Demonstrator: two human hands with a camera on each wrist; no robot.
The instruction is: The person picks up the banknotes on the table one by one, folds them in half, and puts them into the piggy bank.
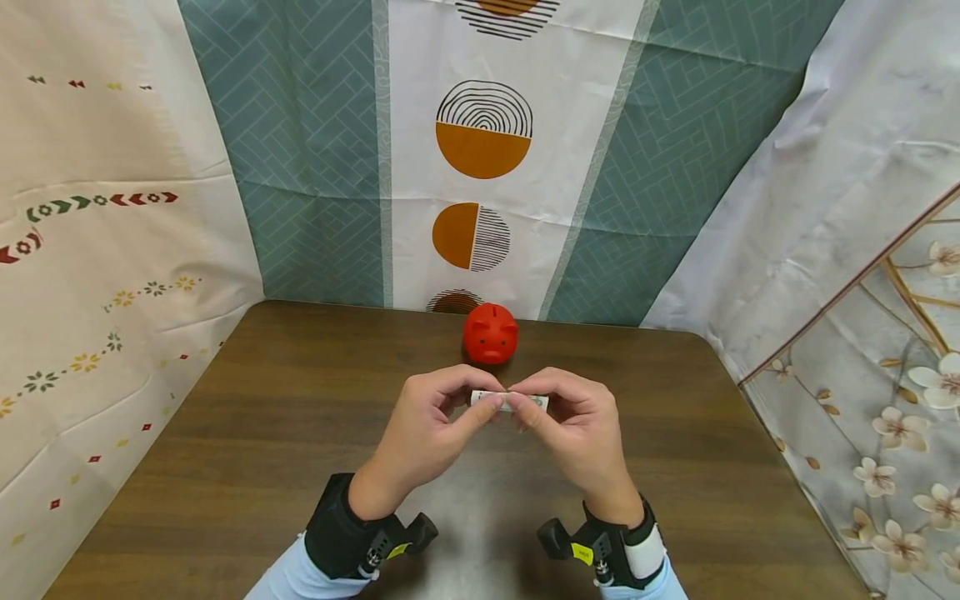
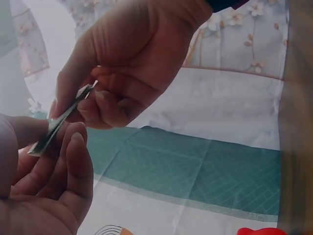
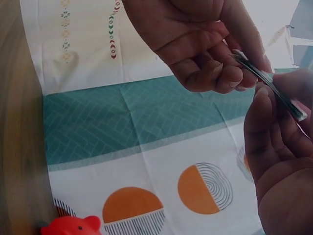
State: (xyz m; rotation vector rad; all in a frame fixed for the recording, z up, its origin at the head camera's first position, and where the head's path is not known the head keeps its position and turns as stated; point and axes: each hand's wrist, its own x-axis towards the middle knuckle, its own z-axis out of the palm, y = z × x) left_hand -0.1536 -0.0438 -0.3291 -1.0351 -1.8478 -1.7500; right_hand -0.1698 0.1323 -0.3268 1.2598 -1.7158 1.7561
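A narrow folded banknote (image 1: 540,402), whitish with green printing, is stretched level between both hands over the middle of the table. My left hand (image 1: 427,429) pinches one half between thumb and index finger. The other half is pinched the same way by my right hand (image 1: 581,429), and the two thumbs nearly meet on the near face. Seen edge-on in the left wrist view, the banknote (image 2: 54,128) shows several thin layers. The other fingers of each hand curl in beneath. Just beyond the fingertips stands a red piggy bank (image 1: 491,335), a slot on its top, facing me.
The brown wooden table (image 1: 300,400) ends just behind the piggy bank. A green and white patterned cloth (image 1: 322,167) hangs at its back edge. Patterned light cloths hang at the left (image 1: 127,275) and right (image 1: 787,275) sides.
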